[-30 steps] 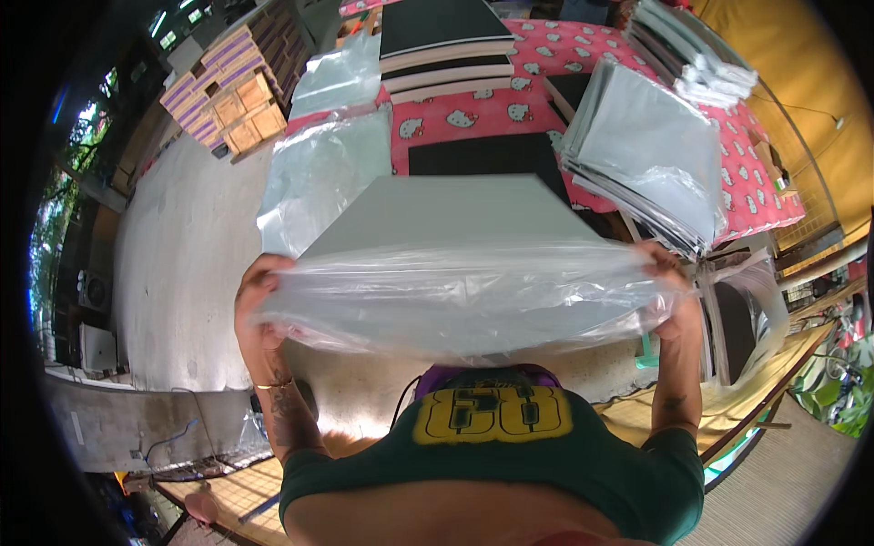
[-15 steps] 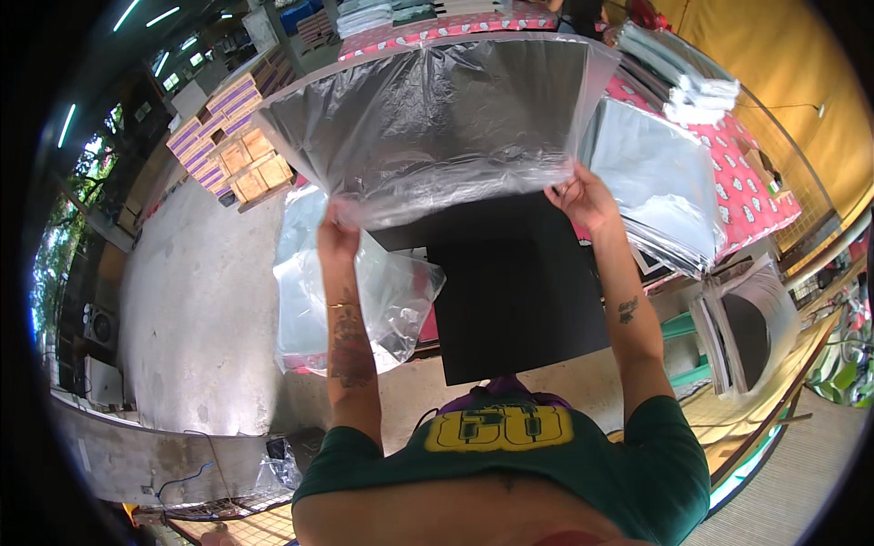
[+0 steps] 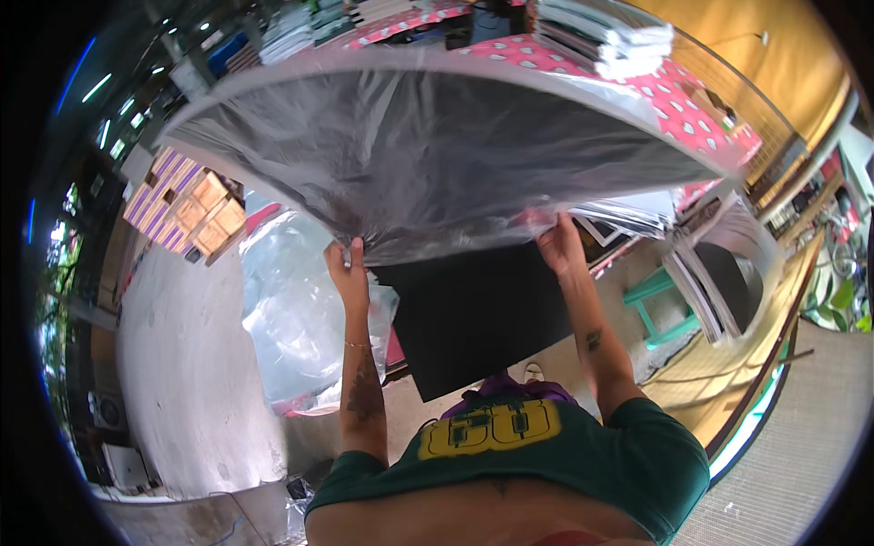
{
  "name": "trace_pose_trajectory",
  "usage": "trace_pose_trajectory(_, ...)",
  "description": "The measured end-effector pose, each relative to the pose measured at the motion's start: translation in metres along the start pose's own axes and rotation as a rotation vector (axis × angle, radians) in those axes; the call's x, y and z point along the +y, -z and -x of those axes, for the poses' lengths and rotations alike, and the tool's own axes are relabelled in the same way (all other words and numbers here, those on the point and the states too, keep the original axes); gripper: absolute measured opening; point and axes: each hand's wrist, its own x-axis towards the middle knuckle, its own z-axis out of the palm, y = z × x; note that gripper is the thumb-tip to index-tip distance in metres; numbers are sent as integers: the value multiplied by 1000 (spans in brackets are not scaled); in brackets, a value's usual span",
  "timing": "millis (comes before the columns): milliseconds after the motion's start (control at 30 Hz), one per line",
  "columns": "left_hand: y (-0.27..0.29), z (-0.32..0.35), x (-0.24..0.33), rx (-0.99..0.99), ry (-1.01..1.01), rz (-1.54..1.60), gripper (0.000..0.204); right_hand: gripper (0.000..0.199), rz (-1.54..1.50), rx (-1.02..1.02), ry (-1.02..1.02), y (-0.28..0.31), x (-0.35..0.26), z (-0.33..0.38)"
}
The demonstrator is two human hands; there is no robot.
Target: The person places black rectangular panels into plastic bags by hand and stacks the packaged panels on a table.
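A large grey board wrapped in a clear plastic bag (image 3: 428,155) is raised up and away from me, spreading across the top of the view. My left hand (image 3: 349,270) grips its near edge on the left. My right hand (image 3: 558,244) grips the same edge on the right. Beneath the raised board lies a black board (image 3: 473,314) on the table in front of me.
Loose clear plastic bags (image 3: 291,318) hang at the table's left side. A stack of wrapped boards (image 3: 601,27) sits on the red patterned cloth (image 3: 692,109) at the back right. More dark boards (image 3: 719,282) lean at right beside a green stool (image 3: 660,305). Striped boxes (image 3: 191,205) stand at left.
I have lifted the wrapped board from low in front of my chest up and forward. It now tilts overhead, uncovering the black board below.
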Motion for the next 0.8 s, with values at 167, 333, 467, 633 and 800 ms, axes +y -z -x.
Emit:
trace_pose_trajectory(167, -105, -15, 33, -208, 290, 633, 16, 23, -376, -88, 141, 48, -106, 3)
trace_pose_trajectory(333, -183, -21, 53, -293, 377, 625, 14, 32, -113, 64, 352, 44, -175, 25)
trace_pose_trajectory(467, -233, -18, 93, -351, 405, 645, 14, 27, 537, 305, 535, 52, -223, 35)
trace_pose_trajectory(633, -283, -23, 133, -519, 429, 794, 19, 16, 438, 227, 763, 75, -281, -6)
trace_pose_trajectory(800, -328, -6, 128, -592, 278, 829, 33, 16, 297, 512, 904, 104, -299, -43)
